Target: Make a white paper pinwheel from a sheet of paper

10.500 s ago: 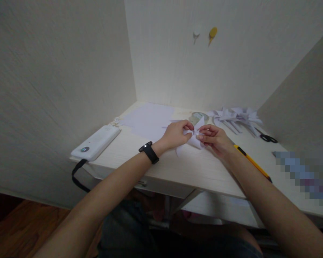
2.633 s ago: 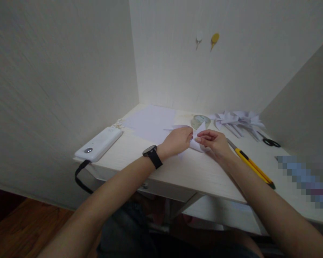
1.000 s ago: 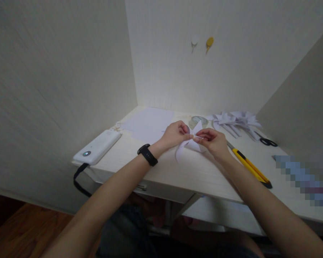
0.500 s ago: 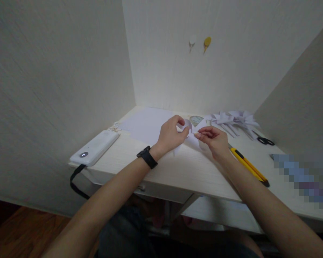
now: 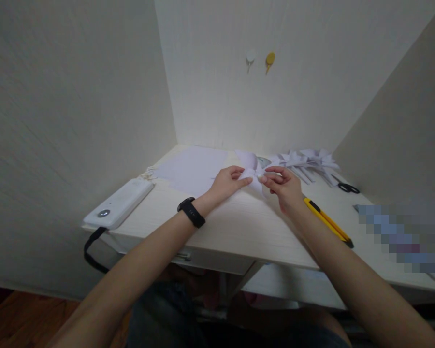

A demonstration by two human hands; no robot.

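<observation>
Between my two hands is a white paper pinwheel [image 5: 247, 160] with curled blades, held just above the desk. My left hand [image 5: 228, 182], a black watch on its wrist, grips a blade on the near left side, thumb on top and fingers behind. With thumb and fingertips pinched together, my right hand [image 5: 285, 187] holds the pinwheel close to its centre. Whatever is right under the right fingertips is too small to make out. Similar white paper pinwheels [image 5: 306, 159] with rolled paper sticks lie in a pile beyond my right hand.
White paper sheets [image 5: 192, 166] lie at the back left of the desk [image 5: 217, 232]. A white device [image 5: 119, 203] with a black strap sits at the left edge. Right of my hands are a yellow utility knife [image 5: 328, 222], black scissors [image 5: 348, 187] and a blurred-out item [image 5: 395, 232].
My left hand has changed its grip, its thumb now lying flat on the paper. The pinwheel has turned, so a curled blade stands up behind my fingers. The camera view has shifted slightly.
</observation>
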